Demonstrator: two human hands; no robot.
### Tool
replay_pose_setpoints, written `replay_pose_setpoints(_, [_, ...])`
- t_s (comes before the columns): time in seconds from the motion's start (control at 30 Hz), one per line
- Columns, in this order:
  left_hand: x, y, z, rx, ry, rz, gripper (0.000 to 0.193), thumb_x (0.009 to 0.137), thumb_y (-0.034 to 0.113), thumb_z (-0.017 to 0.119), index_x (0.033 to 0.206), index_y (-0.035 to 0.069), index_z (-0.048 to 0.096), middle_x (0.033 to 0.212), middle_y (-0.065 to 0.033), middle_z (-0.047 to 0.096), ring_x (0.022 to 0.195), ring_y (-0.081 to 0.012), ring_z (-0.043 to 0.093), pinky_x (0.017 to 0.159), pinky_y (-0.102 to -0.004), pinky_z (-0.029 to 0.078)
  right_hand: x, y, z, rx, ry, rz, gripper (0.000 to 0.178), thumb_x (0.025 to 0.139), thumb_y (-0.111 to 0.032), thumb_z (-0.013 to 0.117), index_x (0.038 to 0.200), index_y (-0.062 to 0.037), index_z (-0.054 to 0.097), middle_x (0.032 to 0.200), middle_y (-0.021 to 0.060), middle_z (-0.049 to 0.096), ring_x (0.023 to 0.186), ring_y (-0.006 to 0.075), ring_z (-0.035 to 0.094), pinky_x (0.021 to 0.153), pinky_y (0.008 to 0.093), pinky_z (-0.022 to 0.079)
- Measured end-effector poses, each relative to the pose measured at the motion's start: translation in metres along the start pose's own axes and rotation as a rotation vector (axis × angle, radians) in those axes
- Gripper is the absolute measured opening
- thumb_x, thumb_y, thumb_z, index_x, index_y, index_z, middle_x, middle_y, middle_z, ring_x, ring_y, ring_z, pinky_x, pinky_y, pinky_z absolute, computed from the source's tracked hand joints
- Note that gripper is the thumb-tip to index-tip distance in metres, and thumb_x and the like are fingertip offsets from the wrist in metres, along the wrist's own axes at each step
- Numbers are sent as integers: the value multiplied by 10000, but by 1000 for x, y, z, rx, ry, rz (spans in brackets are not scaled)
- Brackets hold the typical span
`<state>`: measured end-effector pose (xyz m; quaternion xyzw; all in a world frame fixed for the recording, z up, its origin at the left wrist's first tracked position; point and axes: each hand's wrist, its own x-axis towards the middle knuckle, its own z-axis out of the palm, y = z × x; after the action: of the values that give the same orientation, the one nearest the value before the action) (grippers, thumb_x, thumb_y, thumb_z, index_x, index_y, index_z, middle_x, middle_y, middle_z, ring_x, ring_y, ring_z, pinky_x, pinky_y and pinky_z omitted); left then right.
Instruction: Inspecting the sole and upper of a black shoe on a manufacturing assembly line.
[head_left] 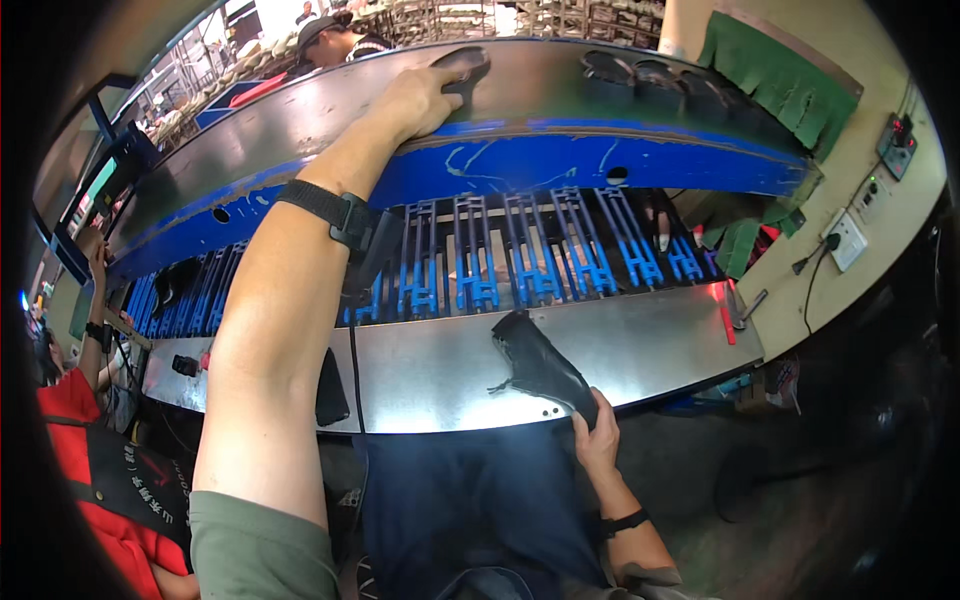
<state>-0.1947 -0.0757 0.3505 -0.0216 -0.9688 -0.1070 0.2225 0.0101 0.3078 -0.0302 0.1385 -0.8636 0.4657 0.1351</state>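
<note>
My left hand (420, 98) reaches far across onto a dark belt surface. Its fingers close at the near end of a dark oval shoe sole (466, 62) lying there; part of the grip is hidden by the hand. Low at the right, my right hand (600, 432) grips the toe end of a black boot (545, 362). The boot lies tilted over the metal ledge (440, 350), its shaft pointing up and away, with lace ends hanging from its side.
Several dark soles (650, 75) lie on the belt at the far right, near a green strip curtain (775, 80). Blue metal racks (530, 250) run beneath the belt. A red-handled tool (727, 315) rests at the ledge's right end. At the left stands a co-worker in red (115, 480).
</note>
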Motion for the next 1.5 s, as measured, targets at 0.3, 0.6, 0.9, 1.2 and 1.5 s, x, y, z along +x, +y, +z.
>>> replay_pose_setpoints(0.3, [-227,59,-69,-345,478,54,341,976,217,669,1218,-24,678,1091,-163,695,1035,-239,658,924,-355,508,32,8,-26,-182,-203,-146,627,821,-131,771,1366,34,509,1244,296,620,1167,484,594,997,505,504])
replay_pose_setpoints(0.6, [-587,197,35,-191,-443,-272,399,814,325,835,1032,26,688,904,-121,661,838,-348,662,737,-436,552,82,-146,-109,202,-189,-508,374,784,-173,866,1070,-3,696,929,83,704,840,175,670,797,303,545])
replay_pose_setpoints(0.9, [-613,49,79,-641,264,-822,334,894,149,774,1180,8,673,1081,-82,650,874,-134,636,737,-285,533,-55,-132,-47,910,-690,447,302,915,-228,730,1117,-24,638,965,5,652,871,90,605,812,248,492])
replay_pose_setpoints(1.2, [-538,1,81,-1583,169,-829,461,985,223,639,1310,-103,620,1208,-196,709,1124,-266,674,1006,-368,523,-149,-118,-73,1127,-608,982,681,1043,-535,507,1423,31,528,1307,195,666,1132,279,691,1022,411,543])
replay_pose_setpoints(1.5, [-548,49,1,-2095,46,-519,861,1044,681,281,1455,-57,448,1288,-255,653,1260,-415,608,1062,-570,506,-130,-92,-56,1349,-1032,998,749,1044,-576,456,1442,57,501,1337,213,651,1158,289,686,1010,414,553])
